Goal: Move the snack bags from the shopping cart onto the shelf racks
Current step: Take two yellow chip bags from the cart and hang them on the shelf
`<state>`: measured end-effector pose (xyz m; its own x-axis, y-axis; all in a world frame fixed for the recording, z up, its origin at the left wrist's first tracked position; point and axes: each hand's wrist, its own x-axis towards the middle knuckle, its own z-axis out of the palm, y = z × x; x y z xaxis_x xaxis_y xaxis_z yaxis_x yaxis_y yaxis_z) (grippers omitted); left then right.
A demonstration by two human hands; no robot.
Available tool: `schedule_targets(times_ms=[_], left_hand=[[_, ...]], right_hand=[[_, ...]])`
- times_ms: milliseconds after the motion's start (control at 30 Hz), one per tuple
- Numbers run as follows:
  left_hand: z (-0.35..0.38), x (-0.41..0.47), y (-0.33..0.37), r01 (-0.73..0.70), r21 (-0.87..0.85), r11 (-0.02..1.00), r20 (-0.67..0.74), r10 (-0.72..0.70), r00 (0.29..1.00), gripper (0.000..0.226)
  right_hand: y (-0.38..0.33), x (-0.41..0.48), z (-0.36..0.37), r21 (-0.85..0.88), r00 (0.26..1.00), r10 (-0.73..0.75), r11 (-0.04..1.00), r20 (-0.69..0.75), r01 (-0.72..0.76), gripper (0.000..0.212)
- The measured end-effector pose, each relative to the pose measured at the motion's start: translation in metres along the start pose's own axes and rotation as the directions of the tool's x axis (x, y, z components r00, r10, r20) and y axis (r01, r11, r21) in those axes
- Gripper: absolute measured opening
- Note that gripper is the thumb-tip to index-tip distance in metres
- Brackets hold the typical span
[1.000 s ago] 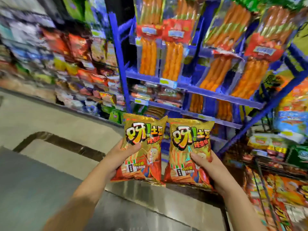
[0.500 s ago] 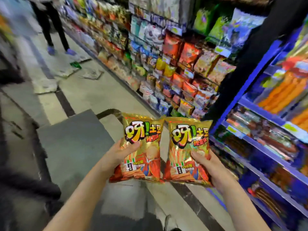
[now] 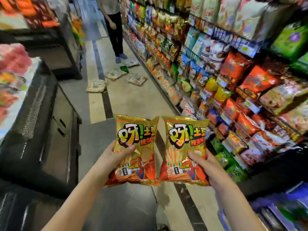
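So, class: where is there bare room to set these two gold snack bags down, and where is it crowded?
Bare floor lies between the black cabinet and the shelf racks. The racks are packed full; fallen bags litter the floor farther up.

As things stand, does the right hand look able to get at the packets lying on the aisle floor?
Probably not: the right hand grips a gold snack bag, and the floor packets lie far up the aisle, seemingly out of reach.

Two gold snack bags [image 3: 136, 130] [image 3: 186, 134], two hands [image 3: 115, 158] [image 3: 204, 164], five packets [image 3: 96, 85] on the floor [image 3: 133, 100], one person [image 3: 115, 27] standing
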<state>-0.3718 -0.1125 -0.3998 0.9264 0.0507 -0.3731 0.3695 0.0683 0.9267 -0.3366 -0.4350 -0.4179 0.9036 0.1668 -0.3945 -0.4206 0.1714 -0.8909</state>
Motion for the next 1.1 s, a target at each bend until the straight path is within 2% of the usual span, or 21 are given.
schedule_targets(times_ms=[200, 300, 333, 500, 600, 667, 733, 767, 867, 933, 1033, 1100], left_hand=[[0.004, 0.080, 0.040, 0.021, -0.013, 1.000, -0.022, -0.021, 1.000, 0.049], [0.005, 0.108, 0.053, 0.019, -0.035, 0.999, -0.032, -0.020, 0.999, 0.043], [0.004, 0.117, 0.057, 0.022, -0.044, 0.999, -0.034, -0.024, 0.999, 0.043], [-0.020, 0.178, 0.077, 0.028, -0.046, 0.999, -0.024, -0.030, 0.999, 0.051], [-0.040, 0.224, 0.088, 0.037, -0.044, 0.998, -0.015, -0.038, 0.999, 0.058], [-0.058, 0.258, 0.096, 0.030, -0.042, 0.999, 0.013, -0.029, 0.999, 0.064], [-0.076, 0.291, 0.106, 0.037, -0.038, 0.999, 0.047, -0.035, 0.998, 0.070], [-0.087, 0.308, 0.112, 0.048, -0.042, 0.998, 0.067, -0.045, 0.997, 0.067], [-0.121, 0.362, 0.137, 0.081, -0.060, 0.995, 0.123, -0.074, 0.990, 0.051], [-0.145, 0.397, 0.157, 0.091, -0.065, 0.994, 0.155, -0.080, 0.985, 0.049], [-0.177, 0.445, 0.186, 0.103, -0.103, 0.989, 0.174, -0.084, 0.981, 0.046], [-0.197, 0.475, 0.202, 0.102, -0.119, 0.988, 0.171, -0.081, 0.982, 0.047]], right_hand=[[-0.053, 0.096, -0.002, -0.042, 0.997, 0.008, 0.999, 0.079, -0.005, 0.095], [-0.072, 0.135, 0.002, -0.047, 0.993, 0.028, 0.999, 0.118, -0.023, 0.057], [-0.078, 0.146, 0.006, -0.045, 0.993, 0.036, 0.999, 0.116, -0.031, 0.051], [-0.098, 0.206, 0.026, -0.056, 0.992, 0.062, 0.997, 0.109, -0.056, 0.045], [-0.106, 0.246, 0.036, -0.032, 0.995, 0.064, 0.998, 0.081, -0.062, 0.032], [-0.111, 0.274, 0.049, -0.019, 0.996, 0.055, 0.998, 0.069, -0.054, 0.042], [-0.117, 0.301, 0.067, -0.012, 0.996, 0.055, 0.998, 0.065, -0.055, 0.068], [-0.121, 0.315, 0.078, -0.020, 0.997, 0.061, 0.998, 0.054, -0.060, 0.073], [-0.134, 0.360, 0.111, -0.028, 0.999, 0.036, 0.999, 0.005, -0.036, 0.052], [-0.146, 0.390, 0.133, -0.024, 0.999, 0.040, 0.999, -0.028, -0.041, 0.054], [-0.165, 0.432, 0.166, -0.033, 0.997, 0.052, 0.998, -0.062, -0.054, 0.098], [-0.174, 0.459, 0.184, -0.030, 0.996, 0.046, 0.998, -0.077, -0.048, 0.114]])
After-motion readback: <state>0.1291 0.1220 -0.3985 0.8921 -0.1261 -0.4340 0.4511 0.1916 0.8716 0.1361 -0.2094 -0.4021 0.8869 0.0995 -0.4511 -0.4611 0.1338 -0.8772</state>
